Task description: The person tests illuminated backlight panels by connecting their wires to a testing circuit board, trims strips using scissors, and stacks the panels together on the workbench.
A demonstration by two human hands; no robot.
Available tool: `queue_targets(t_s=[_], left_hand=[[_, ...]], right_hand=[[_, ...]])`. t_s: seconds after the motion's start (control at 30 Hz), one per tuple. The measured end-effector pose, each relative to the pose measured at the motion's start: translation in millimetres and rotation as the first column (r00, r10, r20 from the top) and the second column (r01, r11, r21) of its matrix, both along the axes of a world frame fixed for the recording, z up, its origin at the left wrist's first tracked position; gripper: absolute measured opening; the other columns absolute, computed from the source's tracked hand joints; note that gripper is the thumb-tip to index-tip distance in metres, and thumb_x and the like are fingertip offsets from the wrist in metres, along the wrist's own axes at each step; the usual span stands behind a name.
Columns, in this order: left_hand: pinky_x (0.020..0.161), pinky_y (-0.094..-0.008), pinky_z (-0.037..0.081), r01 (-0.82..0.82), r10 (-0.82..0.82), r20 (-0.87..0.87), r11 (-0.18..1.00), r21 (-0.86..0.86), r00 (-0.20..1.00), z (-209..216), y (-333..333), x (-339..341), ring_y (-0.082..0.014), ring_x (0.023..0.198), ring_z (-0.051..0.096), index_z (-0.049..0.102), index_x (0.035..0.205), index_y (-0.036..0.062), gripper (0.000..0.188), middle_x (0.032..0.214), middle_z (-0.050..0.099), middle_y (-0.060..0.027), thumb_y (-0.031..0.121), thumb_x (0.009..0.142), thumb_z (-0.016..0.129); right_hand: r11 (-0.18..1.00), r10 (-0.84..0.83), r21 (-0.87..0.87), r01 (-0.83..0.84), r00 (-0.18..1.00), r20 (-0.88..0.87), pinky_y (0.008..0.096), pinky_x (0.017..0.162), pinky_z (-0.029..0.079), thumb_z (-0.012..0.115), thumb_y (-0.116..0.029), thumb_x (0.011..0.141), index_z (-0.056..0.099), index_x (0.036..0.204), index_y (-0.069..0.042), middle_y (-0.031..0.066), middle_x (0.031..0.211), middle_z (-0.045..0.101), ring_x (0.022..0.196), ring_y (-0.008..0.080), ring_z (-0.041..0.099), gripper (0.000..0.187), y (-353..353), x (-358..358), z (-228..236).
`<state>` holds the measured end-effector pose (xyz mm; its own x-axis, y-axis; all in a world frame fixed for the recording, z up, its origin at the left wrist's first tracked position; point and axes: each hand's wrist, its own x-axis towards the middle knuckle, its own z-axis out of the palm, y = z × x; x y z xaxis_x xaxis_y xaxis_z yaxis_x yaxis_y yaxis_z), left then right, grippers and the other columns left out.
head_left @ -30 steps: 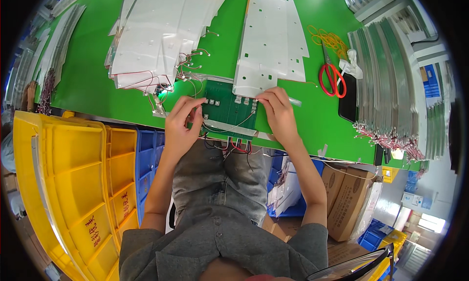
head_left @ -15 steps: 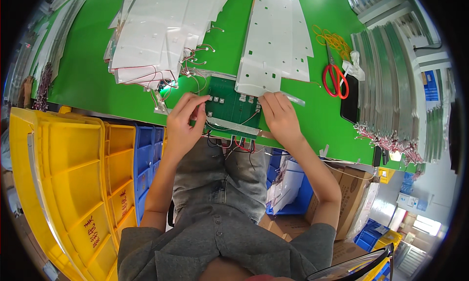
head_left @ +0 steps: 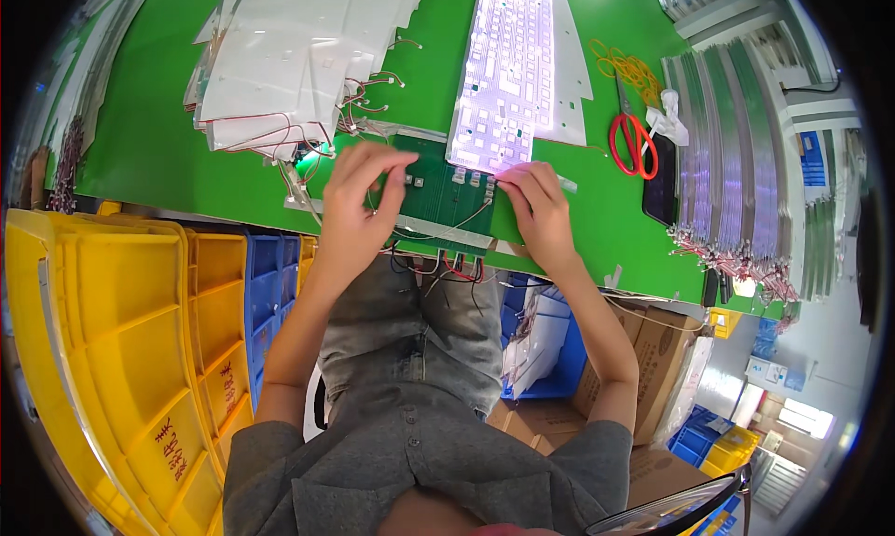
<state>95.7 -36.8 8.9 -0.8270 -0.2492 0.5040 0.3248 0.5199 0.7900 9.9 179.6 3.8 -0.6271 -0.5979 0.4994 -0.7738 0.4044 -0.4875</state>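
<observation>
Across the green tabletop (head_left: 149, 144), my left hand (head_left: 359, 196), loosely curled, has shifted forward along the circuit board (head_left: 443, 198) at twelve o'clock, my right hand (head_left: 543, 212) stays half-curled at its two-o'clock edge, neither's hold discernible, and the panel (head_left: 504, 75) beyond, toward one o'clock, now glows violet-white.

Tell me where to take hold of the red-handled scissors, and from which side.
Best gripped, I'd judge, by the red handles, coming from the near left. Their loops point toward the person and the blades away, so the hands avoid the edges. The dark phone and crumpled white wrap crowd the right side.
</observation>
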Motion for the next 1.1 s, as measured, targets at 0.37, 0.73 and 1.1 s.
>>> queue_targets(t_s=[0.37, 0.73, 1.1], left_hand=[[0.075, -0.0401, 0.043, 0.304, -0.268, 0.394, 0.952, -0.031, 0.879, 13, 4, -69, -0.0325, 0.087, 0.053, 0.059, 0.095, 0.0000, 0.021, 0.085, 0.056, -0.0156, 0.016, 0.082, 0.053], [0.080, -0.0361, 0.042, 0.297, -0.226, 0.193, 0.740, -0.603, 0.955, 10, 23, -120, -0.0261, 0.093, 0.048, 0.062, 0.099, 0.0041, 0.028, 0.096, 0.049, -0.0110, 0.025, 0.081, 0.059], [0.084, -0.0358, 0.038, 0.323, -0.313, 0.136, 0.688, -0.650, 0.940, 6, 31, -100, -0.0243, 0.097, 0.045, 0.061, 0.108, 0.0064, 0.038, 0.103, 0.047, -0.0104, 0.030, 0.079, 0.062]], right_hand=[[0.986, 0.045, 0.169, -0.010, 0.978, -0.205, 0.0379, 0.073, 0.042, 0.057, 0.009, 0.066, 0.056, 0.090, 0.000, 0.0123, 0.086, 0.054, 0.082, 0.0296, 0.051, 0.026, -5, 4, -1], [0.975, -0.204, -0.092, 0.201, 0.979, -0.025, 0.0355, 0.076, 0.044, 0.057, -0.003, 0.081, 0.054, 0.096, 0.000, 0.0135, 0.092, 0.053, 0.085, 0.0286, 0.052, 0.015, 4, -11, 4], [0.913, -0.282, -0.152, 0.379, 0.853, 0.439, 0.0241, 0.060, 0.048, 0.055, -0.005, 0.084, 0.054, 0.104, 0.000, 0.0088, 0.090, 0.061, 0.068, 0.0122, 0.054, 0.021, 12, -28, -12]])
